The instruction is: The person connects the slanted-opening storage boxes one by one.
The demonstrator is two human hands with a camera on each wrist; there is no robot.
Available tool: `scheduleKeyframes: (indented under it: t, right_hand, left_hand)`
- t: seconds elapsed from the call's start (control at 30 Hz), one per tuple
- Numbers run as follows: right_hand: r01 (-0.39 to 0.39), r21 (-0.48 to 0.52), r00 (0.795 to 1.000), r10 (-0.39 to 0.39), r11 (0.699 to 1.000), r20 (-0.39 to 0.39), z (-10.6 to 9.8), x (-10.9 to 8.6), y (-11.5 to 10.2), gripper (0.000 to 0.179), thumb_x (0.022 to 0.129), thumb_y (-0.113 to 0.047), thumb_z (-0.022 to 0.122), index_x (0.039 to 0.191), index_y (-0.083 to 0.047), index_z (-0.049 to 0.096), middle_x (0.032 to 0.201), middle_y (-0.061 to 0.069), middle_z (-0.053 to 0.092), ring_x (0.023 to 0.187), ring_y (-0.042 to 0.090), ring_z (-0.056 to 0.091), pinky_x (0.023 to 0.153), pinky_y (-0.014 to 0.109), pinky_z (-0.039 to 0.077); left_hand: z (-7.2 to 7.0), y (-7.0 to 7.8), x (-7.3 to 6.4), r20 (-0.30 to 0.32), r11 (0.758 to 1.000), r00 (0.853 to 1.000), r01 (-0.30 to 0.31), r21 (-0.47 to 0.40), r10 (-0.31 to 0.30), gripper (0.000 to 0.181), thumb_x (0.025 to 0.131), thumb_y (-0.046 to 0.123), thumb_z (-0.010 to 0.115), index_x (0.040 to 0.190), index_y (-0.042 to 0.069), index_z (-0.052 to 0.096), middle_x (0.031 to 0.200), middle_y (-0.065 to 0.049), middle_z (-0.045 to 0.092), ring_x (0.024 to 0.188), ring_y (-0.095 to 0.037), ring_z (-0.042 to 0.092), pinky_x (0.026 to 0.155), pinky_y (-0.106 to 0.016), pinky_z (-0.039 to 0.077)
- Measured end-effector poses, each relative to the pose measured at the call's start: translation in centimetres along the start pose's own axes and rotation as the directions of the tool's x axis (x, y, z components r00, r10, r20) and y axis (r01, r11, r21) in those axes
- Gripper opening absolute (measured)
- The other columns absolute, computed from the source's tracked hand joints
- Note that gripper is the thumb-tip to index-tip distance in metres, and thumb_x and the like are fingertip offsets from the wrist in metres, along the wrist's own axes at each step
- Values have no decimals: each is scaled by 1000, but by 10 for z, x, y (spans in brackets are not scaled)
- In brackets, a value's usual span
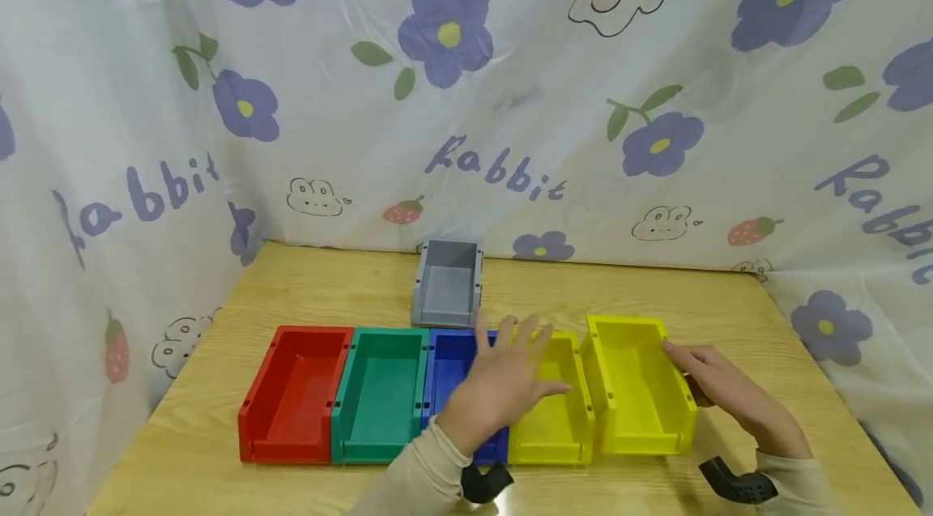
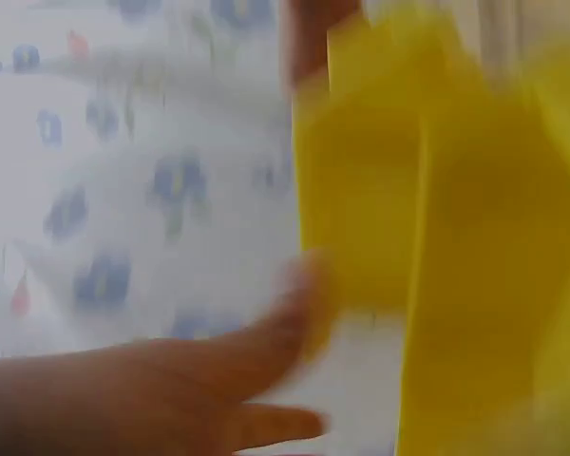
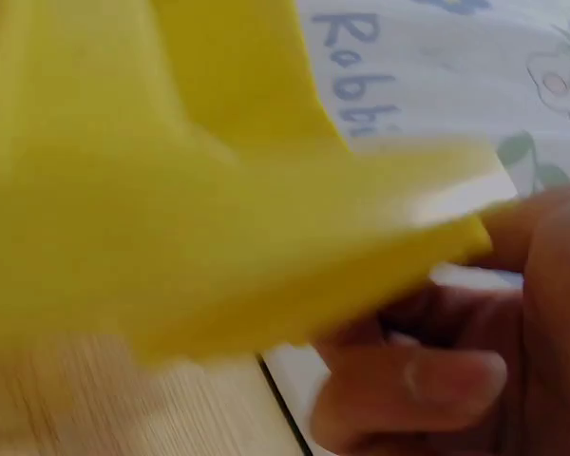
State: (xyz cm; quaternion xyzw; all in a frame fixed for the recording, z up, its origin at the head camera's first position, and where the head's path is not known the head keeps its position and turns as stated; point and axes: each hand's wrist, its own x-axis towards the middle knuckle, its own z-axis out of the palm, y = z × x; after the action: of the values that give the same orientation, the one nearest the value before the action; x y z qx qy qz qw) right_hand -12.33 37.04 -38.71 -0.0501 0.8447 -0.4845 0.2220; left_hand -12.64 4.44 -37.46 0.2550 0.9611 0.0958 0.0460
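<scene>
My right hand [image 1: 732, 390] pinches the right side wall of the rightmost yellow bin [image 1: 641, 386], thumb on top of the rim and fingers outside it. That bin sits slightly askew and overlaps the end of the row in the head view. In the right wrist view, curled fingers [image 3: 408, 389] hold the bin's edge, blurred by motion. My left hand [image 1: 499, 382] has its fingers spread above the blue bin [image 1: 452, 370] and the second yellow bin [image 1: 557, 394], holding nothing. The left wrist view shows it blurred beside yellow walls.
Left of these, a red bin [image 1: 295, 398] and a green bin [image 1: 382, 394] stand side by side in the same row. Behind the row is a small grey bin [image 1: 448, 285]. All stand on a wooden table [image 1: 189, 427], with a printed curtain [image 1: 350, 127] around it.
</scene>
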Motion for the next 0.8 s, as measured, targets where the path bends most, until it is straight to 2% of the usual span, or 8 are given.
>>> scheduleKeyframes:
  t: [0.1, 0.2, 0.3, 0.37, 0.53, 0.63, 0.8]
  right_hand:
    - [2, 45, 994, -7, 999, 110, -6, -3, 7, 60, 116, -39, 30, 123, 11, 62, 63, -5, 42, 50, 6, 28, 48, 27, 35]
    - [-3, 67, 985, -8, 998, 172, -7, -4, 9, 57, 116, -37, 31, 115, 10, 63, 64, -5, 37, 50, 10, 23, 48, 28, 32]
    - [7, 58, 981, -18, 998, 193, -5, -3, 7, 55, 116, -35, 32, 114, 10, 64, 62, -6, 35, 49, 13, 21, 48, 28, 32]
    - [12, 46, 981, -21, 999, 194, -2, -3, 4, 55, 116, -35, 33, 114, 10, 64, 61, -6, 35, 48, 12, 21, 47, 28, 31]
    - [-12, 42, 982, 4, 999, 190, 12, 0, 0, 51, 115, -36, 36, 101, 3, 65, 56, -7, 34, 46, 8, 26, 44, 27, 30]
    - [-30, 49, 984, 20, 998, 178, 20, 1, 1, 48, 115, -38, 36, 93, -3, 61, 55, -7, 33, 45, 7, 26, 43, 29, 29]
    - [-42, 72, 983, 28, 996, 180, 38, 3, 10, 48, 115, -38, 38, 83, -3, 49, 54, -7, 32, 45, 6, 24, 43, 25, 24]
  left_hand:
    - [7, 31, 8, -60, 998, 997, -51, 20, 52, 83, 99, 74, 41, 164, 23, 36, 170, 4, 33, 154, -26, 36, 126, -71, 18]
    - [10, 46, 10, -95, 999, 995, -32, 2, 32, 85, 96, 75, 45, 163, 23, 38, 169, 7, 36, 151, -24, 39, 125, -70, 20]
    - [7, 47, 7, -92, 1000, 996, -4, -11, 3, 83, 93, 72, 54, 161, 25, 42, 166, 9, 39, 148, -23, 41, 123, -71, 21]
    - [3, 45, 6, -64, 1000, 998, -7, -9, 7, 82, 93, 70, 57, 160, 24, 44, 166, 7, 39, 148, -23, 40, 123, -71, 22]
    - [-2, 41, 1, 26, 1000, 999, -20, -20, 21, 81, 93, 63, 61, 158, 18, 46, 169, 2, 35, 154, -24, 34, 123, -72, 21]
    - [0, 38, -2, 51, 999, 998, -28, -30, 29, 81, 94, 61, 60, 159, 16, 44, 172, 1, 29, 156, -25, 30, 123, -73, 18]
    - [14, 33, -6, 80, 999, 996, -31, 28, 29, 83, 95, 62, 57, 160, 14, 42, 173, -1, 27, 157, -26, 29, 123, -74, 19]
